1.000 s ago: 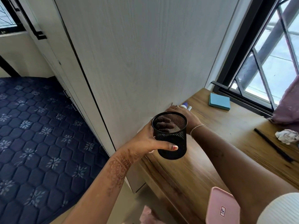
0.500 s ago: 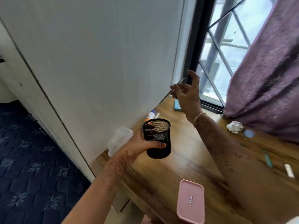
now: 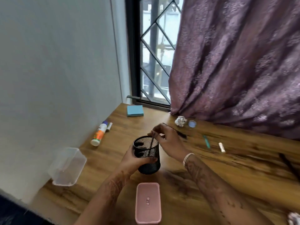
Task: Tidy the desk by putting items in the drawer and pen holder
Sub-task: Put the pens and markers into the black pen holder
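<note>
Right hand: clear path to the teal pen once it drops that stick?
Probably yes. The teal pen lies on open desk just beyond the right hand, nothing between them; for now the hand's fingers are occupied.

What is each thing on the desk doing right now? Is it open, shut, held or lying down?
Pen holder: upright, held by left hand.
Thin stick: pinched by right hand, going into holder.
Clear box: tipped on its side.
Pink case: shut.
Glue stick: lying down.

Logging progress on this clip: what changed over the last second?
The right hand picked a thin dark stick up from beside the wall, raised it, then lowered its tip into the mesh pen holder. The left hand kept gripping the holder above the desk.
</note>
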The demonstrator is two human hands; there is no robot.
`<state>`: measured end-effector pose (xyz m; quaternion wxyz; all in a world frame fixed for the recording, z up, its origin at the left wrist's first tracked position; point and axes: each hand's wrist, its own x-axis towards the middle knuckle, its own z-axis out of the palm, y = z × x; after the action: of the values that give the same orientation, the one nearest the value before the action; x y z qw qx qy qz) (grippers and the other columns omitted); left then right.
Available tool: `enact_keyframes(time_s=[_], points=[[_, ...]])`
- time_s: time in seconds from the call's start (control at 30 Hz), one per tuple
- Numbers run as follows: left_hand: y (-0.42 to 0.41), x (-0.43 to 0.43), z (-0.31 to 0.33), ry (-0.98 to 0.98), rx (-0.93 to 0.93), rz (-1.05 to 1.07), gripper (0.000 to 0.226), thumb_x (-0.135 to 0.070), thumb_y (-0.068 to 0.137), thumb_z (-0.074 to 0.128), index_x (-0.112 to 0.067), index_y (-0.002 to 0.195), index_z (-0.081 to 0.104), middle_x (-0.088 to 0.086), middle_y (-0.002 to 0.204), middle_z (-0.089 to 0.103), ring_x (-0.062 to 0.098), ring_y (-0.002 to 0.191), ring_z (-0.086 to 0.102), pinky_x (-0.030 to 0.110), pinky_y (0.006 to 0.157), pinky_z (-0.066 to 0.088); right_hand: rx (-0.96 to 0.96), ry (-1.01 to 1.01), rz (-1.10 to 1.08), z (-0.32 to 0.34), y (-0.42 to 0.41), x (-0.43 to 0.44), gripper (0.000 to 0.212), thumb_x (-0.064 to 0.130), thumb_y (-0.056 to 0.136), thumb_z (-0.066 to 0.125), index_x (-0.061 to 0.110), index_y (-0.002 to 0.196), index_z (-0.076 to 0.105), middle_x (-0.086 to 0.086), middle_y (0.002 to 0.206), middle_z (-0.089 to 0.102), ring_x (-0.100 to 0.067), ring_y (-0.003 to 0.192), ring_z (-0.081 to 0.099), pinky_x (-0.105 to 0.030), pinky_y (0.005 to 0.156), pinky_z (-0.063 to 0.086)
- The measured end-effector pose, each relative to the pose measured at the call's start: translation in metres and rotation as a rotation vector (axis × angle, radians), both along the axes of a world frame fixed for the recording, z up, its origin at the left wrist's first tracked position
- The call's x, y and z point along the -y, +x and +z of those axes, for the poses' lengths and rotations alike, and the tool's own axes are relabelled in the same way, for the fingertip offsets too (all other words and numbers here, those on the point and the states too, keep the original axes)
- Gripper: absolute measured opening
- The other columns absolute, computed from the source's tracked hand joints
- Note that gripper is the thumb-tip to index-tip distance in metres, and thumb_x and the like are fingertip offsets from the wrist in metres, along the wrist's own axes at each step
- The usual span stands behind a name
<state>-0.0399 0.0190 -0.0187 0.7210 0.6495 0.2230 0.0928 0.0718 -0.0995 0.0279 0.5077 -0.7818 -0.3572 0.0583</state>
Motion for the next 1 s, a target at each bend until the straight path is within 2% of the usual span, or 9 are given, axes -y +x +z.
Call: enact_keyframes(time_s=[0.13,0.23,0.33,0.4,0.5,0.63,0.77,0.87,1.0], points=[[0.023,0.003,-0.012,-0.024,0.005,-0.003,0.092,-0.025,0.024,0.091,-0.017,0.109,0.059,0.004,0.110,0.070,0.011,0.096,0.068,0.021,0.075,0.054,-0.007,0.011,-0.147,-0.015,0.024,0.017,0.009,0.024,0.092,0.062,0.021,0.084,0.067,0.004,0.090,0.071,-0.004,0.081,0.062,-0.027,0.072,0.048],[0.042,-0.002,-0.018,-0.018,0.007,-0.013,0.089,-0.021,0.026,0.092,-0.016,0.108,0.058,0.010,0.114,0.068,0.021,0.102,0.067,0.038,0.090,0.055,-0.065,0.019,-0.424,-0.025,0.052,0.028,0.012,0.025,0.092,0.060,0.019,0.090,0.070,0.003,0.091,0.073,-0.011,0.082,0.064,-0.029,0.070,0.046],[0.058,-0.013,-0.021,0.036,0.004,-0.040,0.081,-0.008,0.039,0.094,-0.016,0.111,0.058,0.009,0.116,0.068,0.021,0.105,0.066,0.039,0.095,0.052,-0.055,-0.188,-0.640,-0.041,0.083,0.041,0.013,0.027,0.090,0.061,0.018,0.094,0.070,-0.004,0.094,0.073,-0.023,0.086,0.066,-0.030,0.068,0.046],[0.065,-0.020,-0.023,0.055,0.000,-0.062,0.082,-0.004,0.044,0.094,-0.013,0.117,0.057,0.007,0.117,0.068,0.021,0.108,0.065,0.041,0.099,0.051,-0.087,-0.323,-0.653,-0.052,0.098,0.047,0.012,0.025,0.089,0.063,0.018,0.097,0.070,-0.004,0.101,0.073,-0.023,0.095,0.066,-0.031,0.078,0.049],[0.072,-0.030,-0.024,0.086,-0.014,-0.090,0.090,-0.015,0.040,0.096,-0.015,0.121,0.056,0.003,0.118,0.067,0.018,0.110,0.063,0.041,0.102,0.049,-0.014,-0.595,-0.615,-0.071,0.111,0.047,0.032,0.033,0.090,0.062,0.018,0.118,0.065,-0.003,0.122,0.063,-0.022,0.113,0.058,-0.032,0.094,0.046],[0.082,-0.037,-0.026,0.159,-0.008,-0.109,0.082,-0.010,0.051,0.094,-0.021,0.121,0.054,-0.005,0.119,0.065,0.012,0.112,0.061,0.032,0.102,0.047,0.121,-0.757,-0.591,-0.086,0.117,0.040,0.037,0.037,0.091,0.060,0.018,0.122,0.061,-0.003,0.125,0.055,-0.024,0.117,0.052,-0.034,0.093,0.044],[0.093,-0.035,-0.030,0.171,0.015,-0.158,0.078,-0.012,0.051,0.095,-0.027,0.116,0.055,-0.010,0.117,0.065,0.003,0.108,0.061,0.021,0.095,0.048,0.102,-0.677,-0.629,-0.085,0.124,0.039,0.021,0.028,0.090,0.063,0.017,0.108,0.060,-0.004,0.113,0.063,-0.023,0.106,0.058,-0.032,0.085,0.045],[0.101,-0.031,-0.033,0.180,0.027,-0.214,0.074,-0.014,0.050,0.096,-0.033,0.110,0.056,-0.013,0.114,0.065,-0.005,0.105,0.061,0.013,0.089,0.048,-0.002,-0.366,-0.758,-0.069,0.125,0.045,0.014,0.022,0.090,0.063,0.016,0.102,0.059,-0.006,0.099,0.069,-0.022,0.087,0.063,-0.028,0.071,0.043],[0.112,-0.018,-0.031,0.177,0.028,-0.297,0.077,-0.020,0.048,0.096,-0.037,0.110,0.054,-0.018,0.115,0.064,-0.009,0.104,0.059,0.011,0.086,0.047,-0.041,0.061,-0.848,-0.022,0.123,0.062,0.017,0.020,0.092,0.061,0.012,0.106,0.058,-0.010,0.098,0.069,-0.028,0.093,0.065,-0.044,0.086,0.052]])
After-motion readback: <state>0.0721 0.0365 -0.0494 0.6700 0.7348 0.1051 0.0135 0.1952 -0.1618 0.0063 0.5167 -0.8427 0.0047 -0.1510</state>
